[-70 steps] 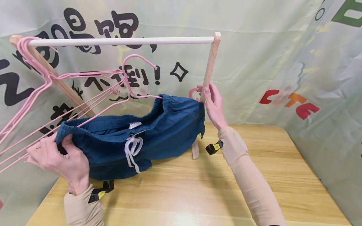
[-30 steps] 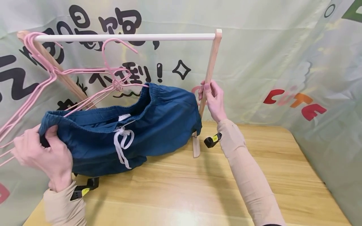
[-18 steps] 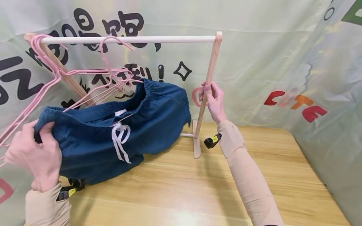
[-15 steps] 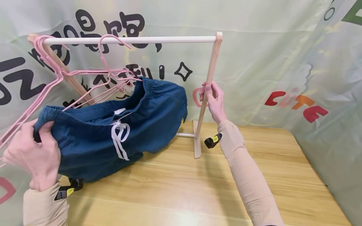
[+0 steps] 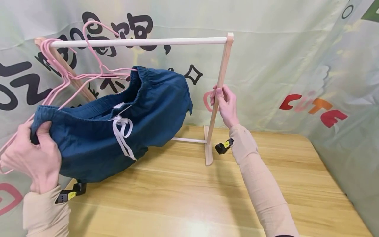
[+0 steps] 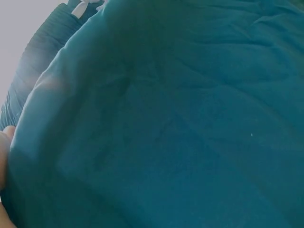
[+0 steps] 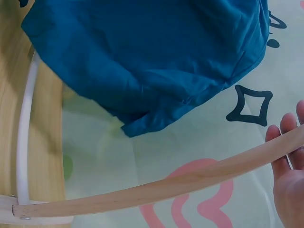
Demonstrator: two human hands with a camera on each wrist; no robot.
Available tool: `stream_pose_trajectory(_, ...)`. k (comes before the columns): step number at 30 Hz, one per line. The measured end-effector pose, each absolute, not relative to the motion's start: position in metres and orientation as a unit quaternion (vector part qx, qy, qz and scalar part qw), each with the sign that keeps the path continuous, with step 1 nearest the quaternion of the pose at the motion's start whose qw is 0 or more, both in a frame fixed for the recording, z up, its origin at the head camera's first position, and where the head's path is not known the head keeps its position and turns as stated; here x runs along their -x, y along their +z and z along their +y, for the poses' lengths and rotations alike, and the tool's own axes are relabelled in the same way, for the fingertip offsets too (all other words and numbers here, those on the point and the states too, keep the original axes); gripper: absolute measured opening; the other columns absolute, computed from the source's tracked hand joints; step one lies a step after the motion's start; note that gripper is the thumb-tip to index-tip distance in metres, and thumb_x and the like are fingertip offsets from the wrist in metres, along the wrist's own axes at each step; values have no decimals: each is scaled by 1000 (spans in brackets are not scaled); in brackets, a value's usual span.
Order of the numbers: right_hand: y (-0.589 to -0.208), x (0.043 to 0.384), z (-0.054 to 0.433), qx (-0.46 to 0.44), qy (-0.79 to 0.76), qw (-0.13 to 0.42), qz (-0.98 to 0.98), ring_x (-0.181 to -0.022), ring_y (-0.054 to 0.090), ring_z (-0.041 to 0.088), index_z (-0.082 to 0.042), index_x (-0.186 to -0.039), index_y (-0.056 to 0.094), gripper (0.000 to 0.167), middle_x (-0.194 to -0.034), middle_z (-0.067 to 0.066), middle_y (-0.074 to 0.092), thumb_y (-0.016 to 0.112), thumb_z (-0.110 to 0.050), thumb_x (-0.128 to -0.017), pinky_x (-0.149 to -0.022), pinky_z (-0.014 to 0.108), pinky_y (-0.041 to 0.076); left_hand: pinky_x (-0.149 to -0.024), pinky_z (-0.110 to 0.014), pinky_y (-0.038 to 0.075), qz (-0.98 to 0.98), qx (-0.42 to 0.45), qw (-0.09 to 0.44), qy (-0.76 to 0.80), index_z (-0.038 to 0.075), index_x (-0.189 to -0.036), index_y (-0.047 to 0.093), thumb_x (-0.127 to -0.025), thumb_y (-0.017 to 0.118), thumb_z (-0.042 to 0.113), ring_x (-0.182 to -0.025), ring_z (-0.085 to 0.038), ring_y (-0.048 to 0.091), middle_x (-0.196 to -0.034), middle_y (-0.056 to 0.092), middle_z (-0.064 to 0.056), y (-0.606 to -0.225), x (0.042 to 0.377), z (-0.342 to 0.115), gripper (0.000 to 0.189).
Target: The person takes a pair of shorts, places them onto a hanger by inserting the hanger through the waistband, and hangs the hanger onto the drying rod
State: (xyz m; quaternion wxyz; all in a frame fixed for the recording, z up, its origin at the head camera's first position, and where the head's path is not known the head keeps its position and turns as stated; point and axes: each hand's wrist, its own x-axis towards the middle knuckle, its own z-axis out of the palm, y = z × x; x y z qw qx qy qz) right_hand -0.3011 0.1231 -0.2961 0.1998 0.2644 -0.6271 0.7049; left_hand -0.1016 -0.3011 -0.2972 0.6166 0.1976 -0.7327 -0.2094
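Blue shorts with a white drawstring hang on a pink hanger in the head view, the waistband gaping. My left hand pinches the waistband's left end, thumb in front. In the left wrist view, the shorts' cloth fills nearly everything. The hanger's hook stands in front of the white rail, its tip above the rail. My right hand grips the wooden upright of the garment rack, thumb on the near side. In the right wrist view, fingertips lie behind that upright.
Several more pink hangers hang at the rail's left end. The rack's foot and lower bar stand on the wooden table. A printed cloth backdrop rises behind and to the right.
The shorts and hanger have moved left and up with my left hand. The hook has risen from below the rail until its tip is above it. My right hand still grips the upright.
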Motion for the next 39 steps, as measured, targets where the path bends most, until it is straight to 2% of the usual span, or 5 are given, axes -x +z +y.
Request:
stream_pose_trajectory(8, -299, 301, 123, -264, 705, 203, -627, -63, 58, 15, -21, -98, 62, 18, -76, -3, 64, 51, -34, -103, -64, 25, 51, -93, -45, 30, -735, -201, 612, -212, 8, -117, 74, -97, 59, 52, -103, -53, 57, -113, 73, -23, -295, 105, -301, 51)
stream_pose_trajectory(15, -299, 301, 124, -266, 707, 199, -624, -63, 57, 17, -18, -99, 62, 15, -76, -2, 63, 50, -25, -105, -65, 26, 50, -89, -40, 26, -740, -215, 603, -205, 3, -111, 73, -97, 57, 53, -99, -54, 57, -105, 72, -28, -298, 107, -302, 54)
stream_pose_trajectory(22, -298, 301, 124, -266, 706, 199, -625, -63, 57, 17, -17, -99, 62, 16, -76, 1, 63, 48, -22, -106, -65, 26, 50, -93, -52, 27, -741, -213, 597, -222, 1, -110, 72, -97, 57, 54, -104, -54, 56, -107, 70, -30, -301, 109, -302, 56)
stream_pose_trajectory(27, -297, 301, 123, -262, 703, 202, -629, -62, 57, 16, -18, -99, 62, 16, -76, -3, 63, 48, -22, -106, -64, 25, 50, -85, -40, 25, -746, -209, 599, -203, 1, -107, 72, -98, 56, 53, -96, -53, 56, -103, 72, -29, -304, 110, -303, 56)
stream_pose_trajectory(39, -297, 302, 123, -268, 706, 199, -625, -63, 57, 13, -17, -100, 61, 16, -76, -4, 63, 48, -23, -106, -64, 24, 50, -86, -37, 25, -750, -214, 592, -204, 1, -103, 73, -97, 59, 53, -93, -52, 56, -99, 72, -29, -309, 110, -303, 54)
